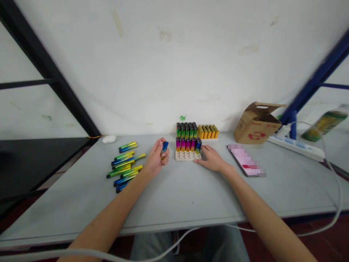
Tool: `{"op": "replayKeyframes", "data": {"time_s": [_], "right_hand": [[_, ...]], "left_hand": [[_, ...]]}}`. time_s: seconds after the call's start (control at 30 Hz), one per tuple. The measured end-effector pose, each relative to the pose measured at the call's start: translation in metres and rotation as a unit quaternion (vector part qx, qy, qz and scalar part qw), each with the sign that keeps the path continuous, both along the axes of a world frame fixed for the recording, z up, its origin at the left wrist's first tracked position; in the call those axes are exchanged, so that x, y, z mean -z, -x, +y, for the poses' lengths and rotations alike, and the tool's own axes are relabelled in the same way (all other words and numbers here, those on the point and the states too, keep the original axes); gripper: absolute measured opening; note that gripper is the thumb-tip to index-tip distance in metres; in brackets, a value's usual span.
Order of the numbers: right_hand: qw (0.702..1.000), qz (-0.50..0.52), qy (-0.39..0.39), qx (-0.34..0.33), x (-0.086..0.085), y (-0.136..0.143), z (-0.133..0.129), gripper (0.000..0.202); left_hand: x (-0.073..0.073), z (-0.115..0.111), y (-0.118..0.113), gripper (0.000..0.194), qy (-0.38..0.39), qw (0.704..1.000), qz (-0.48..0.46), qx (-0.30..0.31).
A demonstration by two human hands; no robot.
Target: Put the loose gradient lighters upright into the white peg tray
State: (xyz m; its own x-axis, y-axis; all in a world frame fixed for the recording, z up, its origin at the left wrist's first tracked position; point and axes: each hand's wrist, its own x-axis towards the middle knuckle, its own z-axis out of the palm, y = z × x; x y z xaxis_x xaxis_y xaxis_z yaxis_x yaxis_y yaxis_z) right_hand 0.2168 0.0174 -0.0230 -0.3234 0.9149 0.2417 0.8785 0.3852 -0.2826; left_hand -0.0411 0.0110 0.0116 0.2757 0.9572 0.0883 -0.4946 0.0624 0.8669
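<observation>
My left hand is closed around a blue lighter, held upright just left of the white tray. Purple-and-orange lighters and blue ones stand in the tray's back rows, with bare holes at the front. My right hand rests at the tray's right edge, fingers apart, nothing in it. Behind the tray stand green lighters with black tops and a block of yellow ones. Loose green, yellow and blue lighters lie left of my left hand.
An open cardboard box stands at the back right, with a phone in front of it. Further right are a power strip and a bottle. A white case lies back left. A cable hangs over the table's right side.
</observation>
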Motion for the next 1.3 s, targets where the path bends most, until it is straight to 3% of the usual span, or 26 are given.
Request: {"op": "replayKeyframes", "data": {"time_s": [0.37,0.53,0.63,0.7,0.77,0.9,1.03,1.23,1.3], "right_hand": [[1.0,0.01,-0.002,-0.004,0.003,-0.002,0.002,0.072],[0.997,0.076,-0.004,-0.002,-0.004,-0.004,0.0,0.079],[0.97,0.221,-0.09,0.051,-0.019,-0.002,-0.006,0.071],[0.935,0.308,-0.164,0.056,-0.027,0.005,-0.011,0.052],[0.92,0.341,-0.189,0.044,-0.031,0.017,-0.018,0.033],[0.923,0.369,-0.095,-0.055,-0.025,0.049,-0.03,0.022],[0.909,0.408,-0.037,-0.079,-0.018,0.072,-0.036,0.025],[0.864,0.497,0.018,-0.077,-0.021,0.069,-0.029,0.035],[0.854,0.512,0.036,-0.09,-0.021,0.067,-0.027,0.034]], "left_hand": [[-0.006,0.002,0.009,0.021,0.065,0.997,-0.011,0.032],[-0.001,0.0,0.002,0.033,0.075,0.996,0.042,0.01],[0.002,-0.003,-0.003,0.037,0.064,0.994,0.09,-0.004],[0.004,-0.006,-0.006,0.039,0.063,0.992,0.109,0.0],[0.004,-0.008,-0.008,0.037,0.058,0.992,0.11,0.001],[0.003,-0.011,-0.012,0.03,0.054,0.996,0.063,0.044],[0.0,-0.017,-0.017,0.022,0.033,0.994,0.031,0.102],[0.0,-0.026,-0.021,0.066,0.005,0.99,0.058,0.131],[0.003,-0.026,-0.02,0.073,0.011,0.987,0.072,0.145]]}}
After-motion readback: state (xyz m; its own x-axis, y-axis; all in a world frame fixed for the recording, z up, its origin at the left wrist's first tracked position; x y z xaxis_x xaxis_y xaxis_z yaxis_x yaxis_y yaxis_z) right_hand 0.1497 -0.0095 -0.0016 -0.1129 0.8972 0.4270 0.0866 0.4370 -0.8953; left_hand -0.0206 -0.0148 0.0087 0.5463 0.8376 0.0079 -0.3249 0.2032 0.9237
